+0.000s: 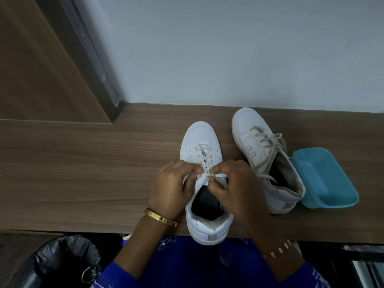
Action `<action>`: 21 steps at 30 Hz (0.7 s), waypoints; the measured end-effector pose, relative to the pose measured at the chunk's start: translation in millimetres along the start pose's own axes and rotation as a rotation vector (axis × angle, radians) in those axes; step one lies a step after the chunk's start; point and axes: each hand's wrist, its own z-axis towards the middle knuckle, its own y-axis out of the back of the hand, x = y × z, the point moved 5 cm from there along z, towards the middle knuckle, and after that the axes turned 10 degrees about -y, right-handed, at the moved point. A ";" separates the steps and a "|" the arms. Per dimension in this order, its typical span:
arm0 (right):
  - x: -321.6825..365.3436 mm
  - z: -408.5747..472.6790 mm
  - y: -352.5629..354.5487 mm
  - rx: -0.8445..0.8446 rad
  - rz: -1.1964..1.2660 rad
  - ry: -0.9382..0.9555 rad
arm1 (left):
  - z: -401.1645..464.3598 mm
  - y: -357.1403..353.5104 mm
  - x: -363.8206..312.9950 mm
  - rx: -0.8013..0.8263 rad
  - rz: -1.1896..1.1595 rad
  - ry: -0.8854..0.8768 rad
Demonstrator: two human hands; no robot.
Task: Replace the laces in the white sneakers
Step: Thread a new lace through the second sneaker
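— Far left, low down?
— Saw a bin lined with a black bag (62, 260) under the edge of the wooden table (83, 163). Above it, a brown wood panel (37, 59) against the pale wall.

— Then the hands?
— Found the left hand (172, 188), gold bangle (160, 216) at its wrist, curled over the near sneaker (204, 183). Pinched a stretch of the pale lace (204, 161) between thumb and fingertips, just above the tongue. Met the right hand (232, 183) there, almost touching – curled likewise, pinching the other stretch of that lace at the top eyelets. Wore a beaded bracelet (278, 250) on the right wrist, with blue sleeves (116, 275) below both arms.

— And that sneaker itself?
— Stood upright on the table, toe toward the wall, heel overhanging the near edge a little. Laced part-way up in crossings, dark insole showing.

— Further right?
— Spotted the second sneaker (261, 154) just beside the first, toe to the wall too, angled slightly, untouched by either hand. Carried a greyer lace (268, 142) in crossings, ends lying loose across its opening.

— Last thing?
— Noted a blue plastic tub (326, 179) at the far right, touching or nearly touching that second sneaker's heel side – hard to say which.
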 end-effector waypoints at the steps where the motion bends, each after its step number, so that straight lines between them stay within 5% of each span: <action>1: -0.2 0.0 0.1 -0.004 -0.002 -0.001 | -0.4 0.5 0.2 -0.017 -0.012 0.017; 10: -14.1 -1.8 -1.7 0.085 0.093 -0.097 | -16.0 5.9 3.6 -0.061 0.125 0.024; 16: -18.1 -0.9 1.0 0.137 0.220 -0.176 | -17.0 5.3 5.7 -0.058 -0.146 0.176; 21: -7.3 -5.5 3.3 0.106 0.124 -0.074 | -11.8 1.3 -8.3 0.018 -0.069 0.058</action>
